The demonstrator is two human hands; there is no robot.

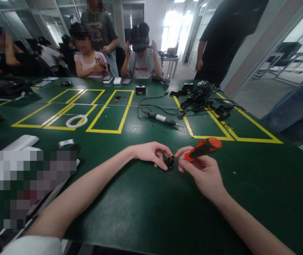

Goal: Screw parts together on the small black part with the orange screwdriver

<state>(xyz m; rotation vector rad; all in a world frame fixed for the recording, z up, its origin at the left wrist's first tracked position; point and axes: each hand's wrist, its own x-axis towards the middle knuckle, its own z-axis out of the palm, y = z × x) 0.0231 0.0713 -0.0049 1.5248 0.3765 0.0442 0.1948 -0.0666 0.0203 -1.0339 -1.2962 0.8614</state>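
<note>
My right hand (203, 170) is closed round an orange and black screwdriver (203, 148), its handle pointing up and to the right. The tip end points down at a small black part (169, 163) on the green table (140, 209). My left hand (151, 152) pinches that small black part with fingertips and thumb, holding it on the table surface. Both hands meet near the middle of the table, close to me.
An electric screwdriver (163, 119) with its cable lies farther back. A tangle of black cables (204, 97) sits at the back right, a white ring (76, 121) inside yellow markings at left. White objects (15, 146) lie at my left. Several people sit or stand beyond the far edge.
</note>
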